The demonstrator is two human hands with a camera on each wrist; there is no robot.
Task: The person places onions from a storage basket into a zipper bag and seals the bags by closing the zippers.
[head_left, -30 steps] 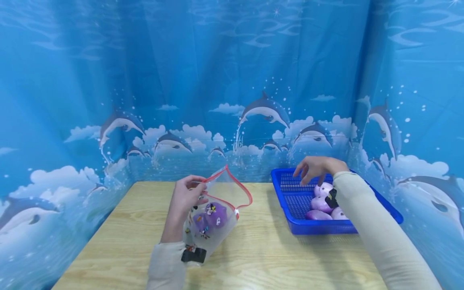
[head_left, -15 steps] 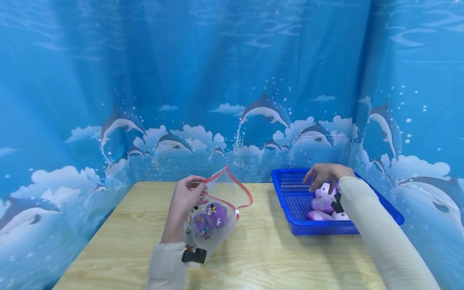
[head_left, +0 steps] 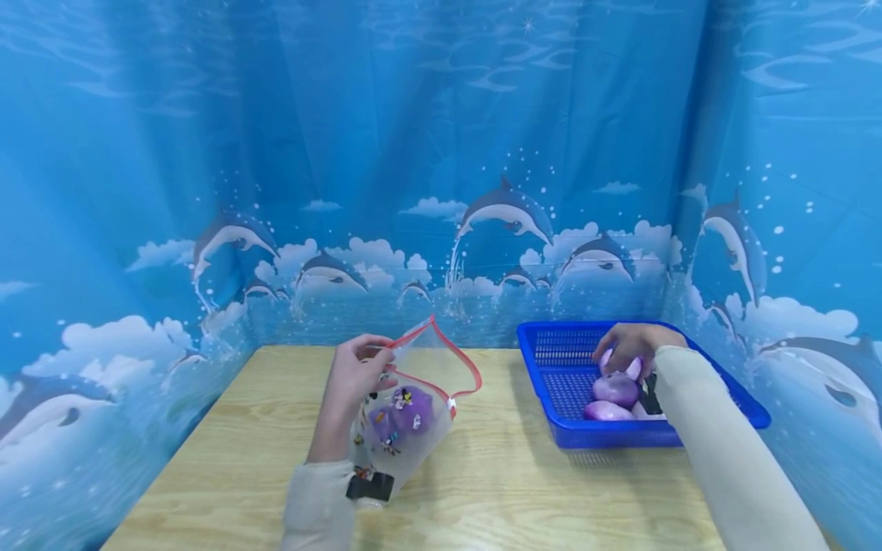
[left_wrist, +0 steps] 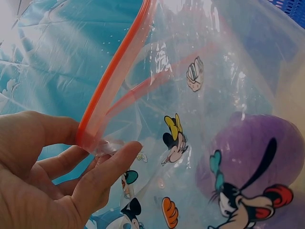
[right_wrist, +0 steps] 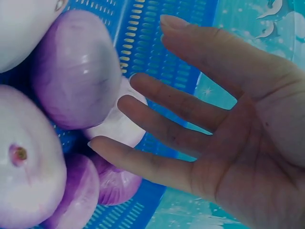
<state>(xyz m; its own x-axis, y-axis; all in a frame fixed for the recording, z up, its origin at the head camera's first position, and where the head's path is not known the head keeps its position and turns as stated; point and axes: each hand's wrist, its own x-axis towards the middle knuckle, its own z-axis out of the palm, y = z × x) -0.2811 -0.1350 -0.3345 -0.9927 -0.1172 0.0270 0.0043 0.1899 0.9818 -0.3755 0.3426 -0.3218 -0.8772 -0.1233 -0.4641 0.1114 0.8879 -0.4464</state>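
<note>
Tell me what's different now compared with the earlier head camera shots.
The right hand has moved rightward and lower in the head view, down over the onions in the blue basket. Its fingers are spread and grip nothing; whether they touch an onion is unclear. Nothing was let go. The left hand still holds the edge of the clear bag, and bag and basket stayed put.

No text, label, brand or number was readable in any view. Bag [left_wrist: 190, 102] carried cartoon prints [left_wrist: 175, 139], no legible wording; backdrop [head_left: 441, 99] had dolphin prints [head_left: 506, 210] only.
</note>
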